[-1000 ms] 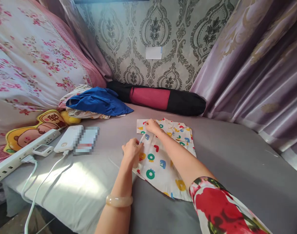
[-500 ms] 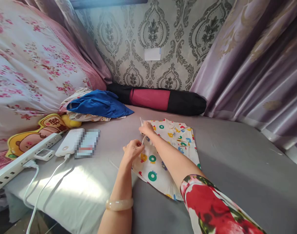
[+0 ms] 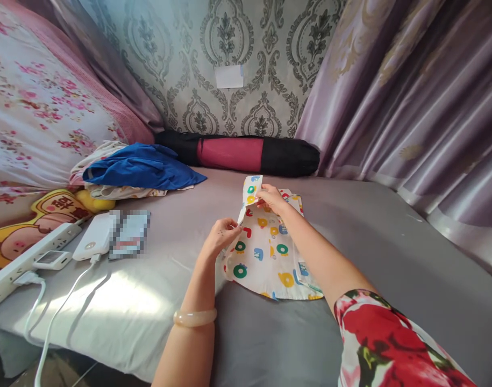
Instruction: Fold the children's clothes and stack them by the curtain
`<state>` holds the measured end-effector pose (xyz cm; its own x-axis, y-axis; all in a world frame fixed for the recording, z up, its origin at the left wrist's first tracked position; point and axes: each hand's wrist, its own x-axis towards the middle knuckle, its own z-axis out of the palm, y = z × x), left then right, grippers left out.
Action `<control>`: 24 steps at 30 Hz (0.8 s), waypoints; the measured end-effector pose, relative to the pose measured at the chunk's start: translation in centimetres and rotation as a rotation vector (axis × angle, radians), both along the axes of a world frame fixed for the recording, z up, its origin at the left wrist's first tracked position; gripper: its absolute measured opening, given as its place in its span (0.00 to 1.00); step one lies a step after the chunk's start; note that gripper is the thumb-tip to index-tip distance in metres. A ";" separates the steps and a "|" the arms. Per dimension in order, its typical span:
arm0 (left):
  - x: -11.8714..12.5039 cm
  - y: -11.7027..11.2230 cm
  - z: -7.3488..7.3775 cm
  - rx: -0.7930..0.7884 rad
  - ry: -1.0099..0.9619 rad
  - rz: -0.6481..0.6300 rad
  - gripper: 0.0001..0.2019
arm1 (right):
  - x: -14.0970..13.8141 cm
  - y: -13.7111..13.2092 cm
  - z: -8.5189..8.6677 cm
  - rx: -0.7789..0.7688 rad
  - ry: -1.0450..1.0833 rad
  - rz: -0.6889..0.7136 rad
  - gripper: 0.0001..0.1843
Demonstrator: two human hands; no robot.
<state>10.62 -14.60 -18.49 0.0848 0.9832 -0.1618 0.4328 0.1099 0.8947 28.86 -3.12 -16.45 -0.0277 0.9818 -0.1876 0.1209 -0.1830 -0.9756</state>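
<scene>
A small white garment printed with coloured shapes lies on the grey bed sheet. My left hand pinches the garment's left edge near its middle. My right hand grips the far left corner and holds it lifted, so a flap stands up off the bed. A pale bangle sits on my left wrist. My right arm wears a red floral sleeve.
A blue garment lies on a heap of clothes at the back left. Behind it rests a black and red rolled bag. A white power bank, a power strip and cables lie at left. Purple curtains hang at right.
My right hand has lifted the garment's far left corner off the bed and carried it rightward over the cloth. My left hand has closed on the left edge. The view has shifted right.
</scene>
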 end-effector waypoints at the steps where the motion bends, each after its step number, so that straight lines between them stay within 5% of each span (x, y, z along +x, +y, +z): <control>1: 0.3 0.0 -0.1 0.003 -0.007 -0.009 0.14 | 0.4 -0.3 0.0 0.000 -0.001 -0.014 0.20; 8: 2.0 0.0 -0.8 0.016 0.088 -0.059 0.14 | 2.9 -1.9 -0.9 -0.022 -0.038 -0.065 0.24; 14: 2.6 -0.1 -1.1 0.088 0.232 -0.060 0.20 | 4.4 -3.0 -2.7 -0.141 -0.210 -0.131 0.16; 19: 2.6 -0.1 -1.7 0.271 0.485 -0.132 0.13 | 4.6 -1.7 -3.8 -0.182 -0.320 -0.220 0.04; 24: 2.6 -0.2 -2.1 0.231 0.582 -0.215 0.20 | 4.8 0.5 -4.5 -0.110 -0.458 -0.361 0.07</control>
<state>13.24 -14.85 -20.61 0.2453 0.9691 -0.0277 0.8438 -0.1993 0.4983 33.70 -2.65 -20.91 0.4127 0.8881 -0.2023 0.4366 -0.3878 -0.8118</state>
